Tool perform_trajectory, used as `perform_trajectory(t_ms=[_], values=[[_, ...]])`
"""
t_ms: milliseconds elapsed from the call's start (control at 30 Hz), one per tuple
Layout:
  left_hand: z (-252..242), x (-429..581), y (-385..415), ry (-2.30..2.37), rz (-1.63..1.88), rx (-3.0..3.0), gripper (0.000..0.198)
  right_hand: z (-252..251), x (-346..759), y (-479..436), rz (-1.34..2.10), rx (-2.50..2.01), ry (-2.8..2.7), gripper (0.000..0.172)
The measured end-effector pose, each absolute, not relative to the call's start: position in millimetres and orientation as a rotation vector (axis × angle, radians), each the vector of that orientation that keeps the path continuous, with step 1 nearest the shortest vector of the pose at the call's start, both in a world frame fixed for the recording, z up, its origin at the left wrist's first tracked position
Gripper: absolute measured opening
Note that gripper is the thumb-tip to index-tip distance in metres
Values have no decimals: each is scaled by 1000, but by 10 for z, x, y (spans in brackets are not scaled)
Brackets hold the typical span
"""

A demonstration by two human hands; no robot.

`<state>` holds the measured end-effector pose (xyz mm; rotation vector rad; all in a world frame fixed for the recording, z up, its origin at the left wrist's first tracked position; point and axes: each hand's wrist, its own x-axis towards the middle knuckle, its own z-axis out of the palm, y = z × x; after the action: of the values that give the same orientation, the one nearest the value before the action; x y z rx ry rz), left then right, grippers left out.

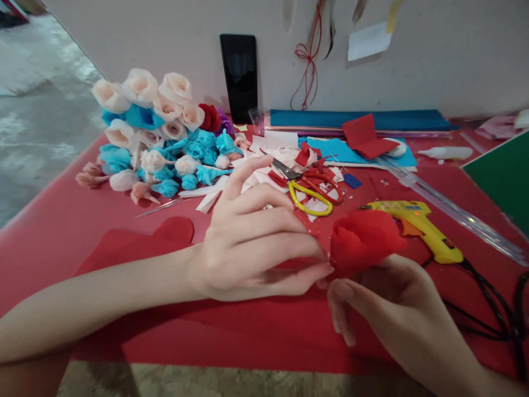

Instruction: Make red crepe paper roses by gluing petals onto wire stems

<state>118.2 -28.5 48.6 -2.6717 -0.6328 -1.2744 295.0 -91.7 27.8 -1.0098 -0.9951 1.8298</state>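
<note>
A red crepe-paper flower [363, 240] with cupped, overlapping petals is held up over the front right of the table. My right hand [397, 314] grips it from below, thumb in front and some fingers hidden behind the petals. At the flower's lower left side, my left hand [260, 242] has thumb and forefinger pinched together against it, its other fingers loosely bent and apart. Beneath the left wrist lie red paper pieces [173, 229]. Just behind the flower rests a yellow glue gun [417, 218]. Scissors [303, 184] with yellow and red handles lie beyond the left fingers.
Finished paper flowers [140, 132] in cream, blue and pink pile up at the back left. A dark phone [239, 77] leans on the wall. Paper scraps, blue sheets [330, 149], a white glue bottle [446, 153] and clear plastic sleeves [467, 207] lie behind. Black cord [487, 289] runs at right.
</note>
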Motion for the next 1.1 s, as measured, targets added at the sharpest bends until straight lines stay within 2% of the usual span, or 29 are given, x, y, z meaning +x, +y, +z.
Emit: perform_trajectory(t_ms=[433, 933, 1100], values=[[552, 1221, -295, -665, -1233, -2815, 5, 314, 2946, -891, 1775, -1106, -1062, 19], [506, 1245, -309, -764, -1278, -2784, 4, 216, 2984, -913, 1786, -1008, -1076, 5], [511, 1260, -334, -786, -1285, -2796, 5, 260, 2961, -912, 1789, -1060, -1072, 11]])
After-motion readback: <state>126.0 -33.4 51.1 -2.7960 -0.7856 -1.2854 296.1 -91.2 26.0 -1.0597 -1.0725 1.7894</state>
